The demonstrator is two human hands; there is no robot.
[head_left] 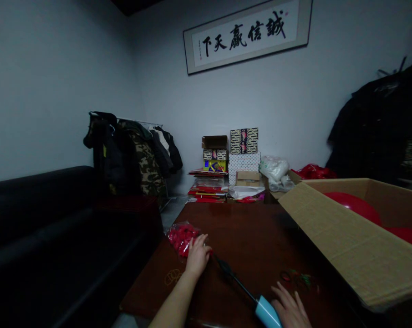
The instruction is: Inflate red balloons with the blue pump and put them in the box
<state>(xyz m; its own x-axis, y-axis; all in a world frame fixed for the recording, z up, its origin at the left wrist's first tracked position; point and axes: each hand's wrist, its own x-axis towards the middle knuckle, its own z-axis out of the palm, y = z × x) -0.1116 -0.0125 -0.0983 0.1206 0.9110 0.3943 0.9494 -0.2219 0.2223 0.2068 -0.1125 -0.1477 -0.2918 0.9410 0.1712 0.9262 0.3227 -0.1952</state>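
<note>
My left hand (198,258) reaches over the right edge of a clear plastic bag (182,238) of small crumpled red pieces that look like balloons. Its fingers stretch forward, slightly bent and apart; a bit of red shows by the thumb. From there a pump-like tool (240,284), black rod and light-blue barrel, runs diagonally toward me across the table. Beside the blue barrel (267,312) lies my right hand (289,307), fingers spread, partly cut off by the frame. Whether its palm touches the barrel is hidden. Thin tan rings (172,276) lie left of my left forearm.
On the right a large open cardboard box (349,237) holds round red balloons (356,205), its flap overhanging the brown table (246,228). A small tangle of coloured strands (303,279) lies beyond my right hand. Boxes (244,168) are stacked behind; a black sofa (72,237) stands left.
</note>
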